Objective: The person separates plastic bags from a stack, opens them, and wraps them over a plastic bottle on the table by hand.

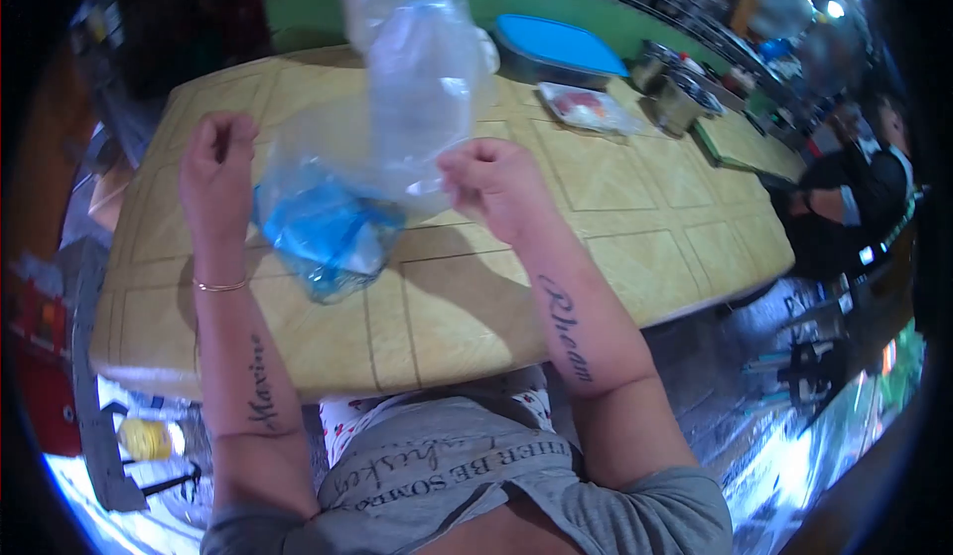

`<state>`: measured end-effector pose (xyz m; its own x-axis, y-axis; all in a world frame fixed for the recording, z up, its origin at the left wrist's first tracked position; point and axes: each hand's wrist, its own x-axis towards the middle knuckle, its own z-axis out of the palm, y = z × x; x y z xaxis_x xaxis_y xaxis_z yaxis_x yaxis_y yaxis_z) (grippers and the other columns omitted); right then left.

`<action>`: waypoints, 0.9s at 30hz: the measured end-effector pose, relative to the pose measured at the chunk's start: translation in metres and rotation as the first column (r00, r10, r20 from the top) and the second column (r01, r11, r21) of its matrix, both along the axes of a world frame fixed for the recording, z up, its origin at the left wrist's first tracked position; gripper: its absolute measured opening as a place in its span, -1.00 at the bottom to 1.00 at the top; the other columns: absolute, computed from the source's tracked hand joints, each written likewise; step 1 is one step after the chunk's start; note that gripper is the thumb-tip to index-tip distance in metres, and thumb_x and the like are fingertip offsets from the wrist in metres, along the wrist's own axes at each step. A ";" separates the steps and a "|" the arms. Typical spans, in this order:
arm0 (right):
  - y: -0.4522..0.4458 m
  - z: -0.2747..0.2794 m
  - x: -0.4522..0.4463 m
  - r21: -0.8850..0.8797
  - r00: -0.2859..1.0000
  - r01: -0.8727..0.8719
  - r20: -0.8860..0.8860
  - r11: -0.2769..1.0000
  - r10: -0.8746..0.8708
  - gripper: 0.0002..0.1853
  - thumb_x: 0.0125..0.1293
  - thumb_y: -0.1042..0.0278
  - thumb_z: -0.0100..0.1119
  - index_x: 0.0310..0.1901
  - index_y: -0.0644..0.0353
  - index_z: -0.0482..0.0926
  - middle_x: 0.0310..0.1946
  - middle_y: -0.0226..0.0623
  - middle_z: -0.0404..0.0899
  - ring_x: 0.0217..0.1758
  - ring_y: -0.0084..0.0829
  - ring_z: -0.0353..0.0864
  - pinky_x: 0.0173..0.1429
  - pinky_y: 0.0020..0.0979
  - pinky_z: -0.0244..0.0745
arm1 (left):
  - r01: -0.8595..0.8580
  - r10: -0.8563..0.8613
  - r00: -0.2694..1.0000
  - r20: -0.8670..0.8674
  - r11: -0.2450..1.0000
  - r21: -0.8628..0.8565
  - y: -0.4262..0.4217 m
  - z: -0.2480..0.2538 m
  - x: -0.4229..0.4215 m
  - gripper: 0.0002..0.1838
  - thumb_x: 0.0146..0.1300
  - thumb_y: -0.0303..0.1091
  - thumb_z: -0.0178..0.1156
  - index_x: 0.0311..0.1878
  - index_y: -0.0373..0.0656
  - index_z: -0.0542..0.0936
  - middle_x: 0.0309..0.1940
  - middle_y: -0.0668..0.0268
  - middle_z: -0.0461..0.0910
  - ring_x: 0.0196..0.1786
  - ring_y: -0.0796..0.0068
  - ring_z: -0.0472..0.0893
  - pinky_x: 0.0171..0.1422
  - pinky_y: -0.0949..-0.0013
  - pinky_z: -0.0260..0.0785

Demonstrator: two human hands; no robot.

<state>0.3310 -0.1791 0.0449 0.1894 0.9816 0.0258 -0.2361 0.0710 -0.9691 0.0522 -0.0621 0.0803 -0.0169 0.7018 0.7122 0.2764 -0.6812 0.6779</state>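
My right hand (pixel 491 183) is closed in a pinch on the edge of a clear plastic bag (pixel 422 88), which stands puffed up over the table. My left hand (pixel 220 148) is raised at the left with its fingers curled together; what is between them, if anything, is too small to make out. Between my forearms a crumpled blue plastic bag (pixel 323 222) lies on the tabletop, with something white showing in it. Thin clear plastic spreads between the blue bag and the upright one.
The yellow tiled-pattern table (pixel 447 327) bears a blue-lidded container (pixel 561 49), a wrapped pack (pixel 586 108), metal canisters (pixel 680 103) and a green-edged board (pixel 749 146) along its far right side. A person (pixel 859 173) is at the right beyond the table.
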 end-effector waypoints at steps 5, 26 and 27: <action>0.000 0.006 -0.009 0.023 0.988 0.012 -0.155 1.000 -0.008 -0.87 0.25 0.47 0.39 -0.23 0.28 0.63 -0.36 -0.30 0.67 -0.34 -0.49 0.64 -0.26 -0.50 0.54 | 0.422 -0.416 0.903 0.104 0.819 -0.389 -0.049 0.028 0.002 -0.86 0.34 -0.32 0.28 -0.27 -0.19 0.60 -0.45 0.47 0.58 -0.41 0.65 0.50 -0.30 0.50 0.37; -0.001 -0.001 0.000 0.239 0.826 -0.175 -0.492 0.955 0.274 -0.72 0.39 0.10 0.26 -0.18 0.15 0.51 -0.30 -0.22 0.67 -0.28 -0.26 0.68 -0.23 -0.28 0.57 | 0.514 -0.538 0.839 0.085 0.833 0.204 -0.066 0.009 0.038 -0.73 0.13 -0.35 0.41 -0.16 -0.16 0.56 -0.12 0.22 0.53 -0.04 0.37 0.52 0.07 0.30 0.36; -0.004 0.003 -0.006 0.267 0.816 -0.183 -0.495 0.946 0.298 -0.72 0.39 0.10 0.26 -0.20 0.15 0.50 -0.30 -0.22 0.67 -0.29 -0.27 0.68 -0.24 -0.29 0.56 | 0.484 -0.450 0.875 -0.181 0.831 0.273 -0.084 0.017 0.047 -0.71 0.13 -0.35 0.41 -0.13 -0.17 0.57 -0.12 0.21 0.55 -0.04 0.32 0.55 0.09 0.30 0.36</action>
